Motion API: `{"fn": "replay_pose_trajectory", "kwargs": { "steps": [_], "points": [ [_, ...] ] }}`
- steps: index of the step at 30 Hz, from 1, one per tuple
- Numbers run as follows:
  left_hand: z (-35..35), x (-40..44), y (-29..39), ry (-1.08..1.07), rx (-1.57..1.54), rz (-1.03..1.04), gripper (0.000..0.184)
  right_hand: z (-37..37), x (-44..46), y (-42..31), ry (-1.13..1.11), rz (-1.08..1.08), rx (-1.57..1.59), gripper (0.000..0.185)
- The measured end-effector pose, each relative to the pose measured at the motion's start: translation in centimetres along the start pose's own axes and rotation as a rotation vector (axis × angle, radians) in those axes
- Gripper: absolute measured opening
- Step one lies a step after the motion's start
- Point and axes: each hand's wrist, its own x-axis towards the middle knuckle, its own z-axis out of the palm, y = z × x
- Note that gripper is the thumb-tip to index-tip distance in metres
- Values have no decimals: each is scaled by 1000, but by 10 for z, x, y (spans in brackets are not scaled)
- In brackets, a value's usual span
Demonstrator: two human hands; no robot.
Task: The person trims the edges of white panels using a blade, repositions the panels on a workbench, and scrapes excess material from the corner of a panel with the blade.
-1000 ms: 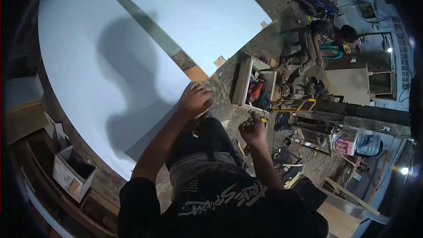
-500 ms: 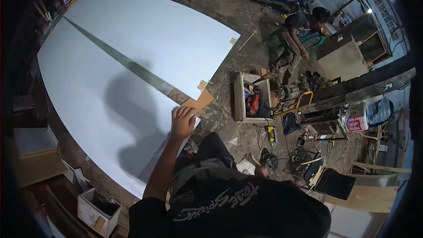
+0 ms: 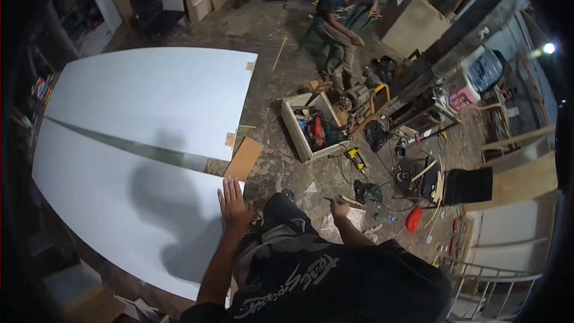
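My left hand lies with fingers outstretched on the corner of the nearer white panel. Just beyond its fingertips is a small brown board piece. The farther white panel lies alongside, with a narrow wedge-shaped gap between the two and small wooden pieces at its right corners. Over the floor to the right, my right hand is closed. A small dark shape shows at its fingers, too indistinct to name.
A wooden box of tools stands ahead, with a yellow power drill on the floor nearby. Another person sits on a green chair. Cables, a red bag and wood strips lie to the right. A concrete post slants behind.
The view has turned to the right and up. My right hand has come into clear view over the floor. My left hand remains at the panel corner, its fingers now straighter.
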Motion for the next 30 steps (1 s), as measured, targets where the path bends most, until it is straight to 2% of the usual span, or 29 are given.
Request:
{"fn": "replay_pose_trajectory", "kwargs": {
  "steps": [1,3,8,9,12,14,16,19,22,23,26,28,30],
  "points": [
    [2,1,6,-12,11,-44,92,15,-6,-21,-29,55,120,27],
    [6,-5,12,45,-79,-4,89,33,-11,-53,-100,150,355,28],
    [15,-17,13,76,-149,100,77,20,-21,-92,-22,219,152,29],
    [14,-17,15,143,-156,104,73,10,-25,-93,6,238,78,28],
    [5,-18,17,62,-173,52,73,-5,-16,-31,26,105,98,30],
    [5,-20,17,59,-172,60,73,-12,-2,29,150,-24,-267,33],
    [5,-20,16,39,-163,66,74,-38,-25,19,79,96,-216,35],
    [-3,-21,16,-22,-149,79,74,-45,-39,21,105,216,-301,32],
    [-7,-24,11,-57,-167,103,72,-28,-35,37,111,109,-632,32],
    [-5,-25,8,-61,-180,108,71,-13,-20,63,106,123,-344,30],
    [-5,-28,3,-72,-220,133,68,17,-1,59,46,151,-168,29],
    [-4,-32,-3,-69,-240,157,65,22,-11,5,26,166,-136,31],
    [0,-32,-7,-69,-254,175,60,41,6,11,125,-239,-119,33]
  ]
}}
